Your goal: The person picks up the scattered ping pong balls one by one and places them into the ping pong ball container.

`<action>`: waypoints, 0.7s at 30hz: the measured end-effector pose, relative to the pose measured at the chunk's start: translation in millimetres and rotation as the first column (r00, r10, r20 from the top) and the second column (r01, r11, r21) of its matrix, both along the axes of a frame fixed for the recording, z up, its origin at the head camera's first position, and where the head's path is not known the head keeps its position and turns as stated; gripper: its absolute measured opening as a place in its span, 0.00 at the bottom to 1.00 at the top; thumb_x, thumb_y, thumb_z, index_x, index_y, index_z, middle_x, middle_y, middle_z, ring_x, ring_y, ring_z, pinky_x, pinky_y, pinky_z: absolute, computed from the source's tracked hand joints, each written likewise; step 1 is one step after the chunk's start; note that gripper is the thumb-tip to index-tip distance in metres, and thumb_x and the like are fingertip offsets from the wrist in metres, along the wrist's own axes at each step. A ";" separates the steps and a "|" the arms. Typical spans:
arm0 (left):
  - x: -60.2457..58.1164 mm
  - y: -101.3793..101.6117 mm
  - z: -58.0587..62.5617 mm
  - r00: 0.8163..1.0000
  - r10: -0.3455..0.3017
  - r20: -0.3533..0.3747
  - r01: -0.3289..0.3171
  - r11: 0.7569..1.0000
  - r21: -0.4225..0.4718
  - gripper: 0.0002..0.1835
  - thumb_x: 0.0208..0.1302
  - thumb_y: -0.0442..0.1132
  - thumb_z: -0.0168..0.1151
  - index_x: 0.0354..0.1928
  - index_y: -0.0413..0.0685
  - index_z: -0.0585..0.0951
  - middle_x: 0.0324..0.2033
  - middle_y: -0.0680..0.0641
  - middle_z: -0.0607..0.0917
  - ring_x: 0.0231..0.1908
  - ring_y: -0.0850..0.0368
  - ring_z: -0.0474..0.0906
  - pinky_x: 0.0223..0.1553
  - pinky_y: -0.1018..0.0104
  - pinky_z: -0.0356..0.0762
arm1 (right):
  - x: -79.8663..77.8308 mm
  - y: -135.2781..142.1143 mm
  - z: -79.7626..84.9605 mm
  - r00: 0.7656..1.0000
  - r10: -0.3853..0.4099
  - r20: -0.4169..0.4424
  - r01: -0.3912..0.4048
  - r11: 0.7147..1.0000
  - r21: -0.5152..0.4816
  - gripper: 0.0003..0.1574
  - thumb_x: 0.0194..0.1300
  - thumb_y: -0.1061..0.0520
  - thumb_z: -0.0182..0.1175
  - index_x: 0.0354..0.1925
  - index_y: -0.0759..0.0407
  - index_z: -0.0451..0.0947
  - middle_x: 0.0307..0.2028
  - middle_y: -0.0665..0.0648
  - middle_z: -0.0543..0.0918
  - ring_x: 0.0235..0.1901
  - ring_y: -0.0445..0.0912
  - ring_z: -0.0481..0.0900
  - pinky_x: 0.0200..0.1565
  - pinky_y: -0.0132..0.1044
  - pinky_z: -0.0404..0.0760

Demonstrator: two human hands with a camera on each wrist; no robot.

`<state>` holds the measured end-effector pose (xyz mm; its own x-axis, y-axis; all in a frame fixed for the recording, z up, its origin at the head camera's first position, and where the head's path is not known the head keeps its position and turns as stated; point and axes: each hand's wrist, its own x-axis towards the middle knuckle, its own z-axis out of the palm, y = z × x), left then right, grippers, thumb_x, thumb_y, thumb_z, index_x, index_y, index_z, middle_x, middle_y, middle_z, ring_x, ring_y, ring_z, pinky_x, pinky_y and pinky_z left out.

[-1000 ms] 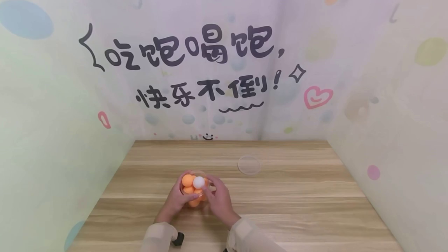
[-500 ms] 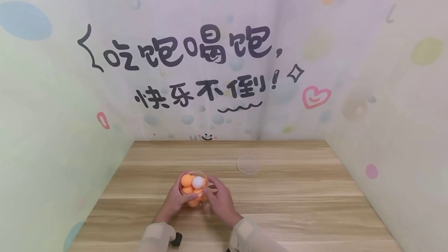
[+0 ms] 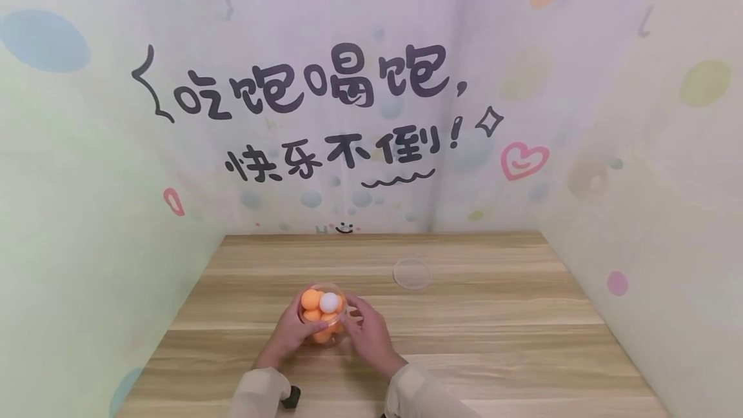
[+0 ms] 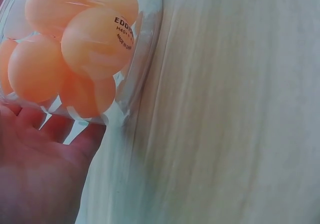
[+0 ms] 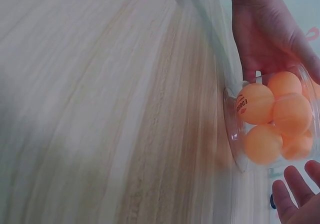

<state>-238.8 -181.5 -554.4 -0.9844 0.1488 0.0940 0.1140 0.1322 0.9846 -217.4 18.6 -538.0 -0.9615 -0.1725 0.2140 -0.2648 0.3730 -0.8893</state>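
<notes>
A clear plastic jar (image 3: 336, 340) stands on the wooden table, filled with several orange ping-pong balls (image 3: 311, 300). One white ping-pong ball (image 3: 328, 302) lies on top, near the rim. My left hand (image 3: 290, 334) grips the jar from the left, its thumb across the near side and its other fingers behind the wall. My right hand (image 3: 368, 337) is at the jar's right side with thumb and forefinger by the rim; the head view does not settle whether they touch. In the right wrist view, three right fingers (image 5: 300, 186) are loosely extended, apart from the jar wall (image 5: 234, 129).
A round clear lid (image 3: 412, 274) lies flat on the table (image 3: 493, 315), behind and right of the jar. Pale printed walls enclose the table at the back and both sides. A dark device (image 3: 291, 397) sits at the left wrist.
My right hand has shifted slightly right, away from the white ball. The left hand keeps its grip, and the jar, balls and lid stay in place.
</notes>
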 end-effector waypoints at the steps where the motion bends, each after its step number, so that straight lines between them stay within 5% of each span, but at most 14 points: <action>1: 0.2 0.3 0.2 1.000 0.004 0.001 -0.003 1.000 -0.008 0.44 0.52 0.32 0.74 0.71 0.45 0.62 0.61 0.43 0.73 0.58 0.50 0.71 0.56 0.69 0.70 | 0.5 1.0 0.0 1.000 -0.003 -0.005 0.003 1.000 0.002 0.27 0.69 0.51 0.60 0.63 0.52 0.72 0.57 0.54 0.78 0.50 0.49 0.78 0.47 0.40 0.80; 15: 3.9 -4.1 2.2 0.996 0.021 -0.082 -0.032 0.990 -0.140 0.40 0.59 0.39 0.71 0.71 0.44 0.64 0.62 0.42 0.74 0.59 0.50 0.72 0.56 0.70 0.70 | -5.0 26.2 -17.0 0.984 -0.066 -0.166 0.096 0.978 0.183 0.27 0.67 0.55 0.61 0.62 0.61 0.72 0.55 0.60 0.78 0.55 0.54 0.75 0.55 0.52 0.75; 21: 4.7 -4.1 3.5 0.997 0.057 -0.060 -0.066 0.985 -0.160 0.39 0.59 0.42 0.71 0.71 0.47 0.65 0.60 0.44 0.76 0.57 0.50 0.74 0.54 0.65 0.73 | -6.2 38.2 -18.5 0.985 -0.083 -0.151 0.113 0.973 0.202 0.28 0.67 0.54 0.61 0.63 0.60 0.71 0.58 0.60 0.77 0.58 0.56 0.73 0.58 0.54 0.72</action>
<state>-234.1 -185.6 -550.8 -0.9861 0.1059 0.1282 0.1544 0.2974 0.9422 -223.6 56.8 -556.5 -0.9386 -0.1345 0.3176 -0.3347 0.5769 -0.7451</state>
